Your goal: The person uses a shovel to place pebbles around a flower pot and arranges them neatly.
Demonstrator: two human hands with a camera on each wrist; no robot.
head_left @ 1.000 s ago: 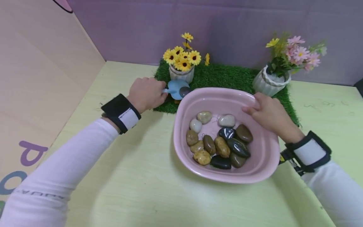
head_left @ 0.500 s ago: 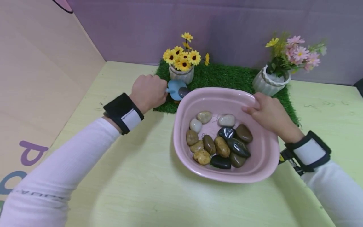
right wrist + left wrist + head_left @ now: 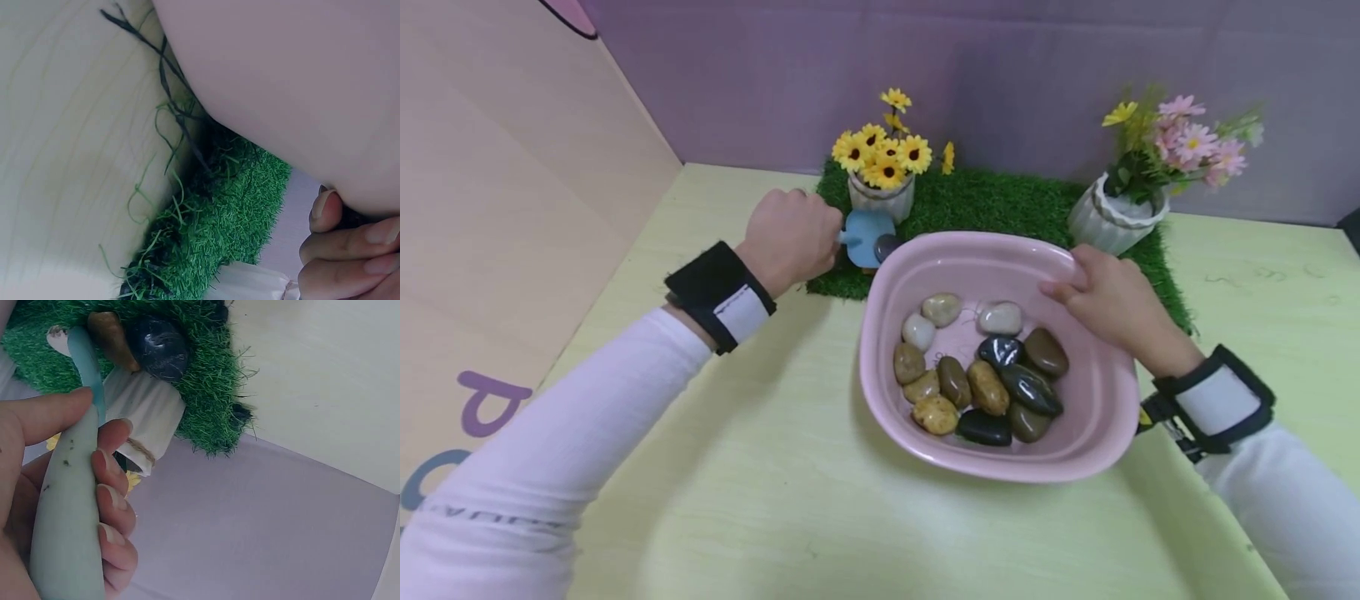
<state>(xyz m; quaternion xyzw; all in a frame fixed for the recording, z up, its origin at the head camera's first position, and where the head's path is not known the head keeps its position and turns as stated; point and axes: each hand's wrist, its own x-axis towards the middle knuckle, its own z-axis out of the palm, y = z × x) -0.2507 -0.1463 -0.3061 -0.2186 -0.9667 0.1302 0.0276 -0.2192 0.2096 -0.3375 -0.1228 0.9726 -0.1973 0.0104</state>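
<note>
In the head view my left hand [image 3: 793, 237] grips the pale green handle [image 3: 69, 519] of a small garden shovel, fingers and thumb wrapped round it. Its blue blade [image 3: 867, 237] is over the artificial grass, just in front of the yellow flowers' pot. A dark stone [image 3: 887, 246] overlaps the blade's right side, close to the basin. My right hand [image 3: 1116, 300] holds the far right rim of a pink basin [image 3: 880, 400], thumb inside and fingers beneath the rim. Several smooth stones [image 3: 988, 387], brown, black and whitish, lie in the basin, which tilts toward me.
Artificial grass [image 3: 1000, 200] covers the back of the table [image 3: 737, 500]. On it stand a white pot [image 3: 880, 200] of yellow flowers and a tilted white pot [image 3: 1108, 221] of pink flowers. Brown [image 3: 112, 339] and dark [image 3: 159, 349] stones show by the blade. A purple backdrop [image 3: 760, 92] rises behind.
My left hand has risen slightly with the shovel, and the blade's angle has shifted a little. The right hand and the basin have stayed nearly still.
</note>
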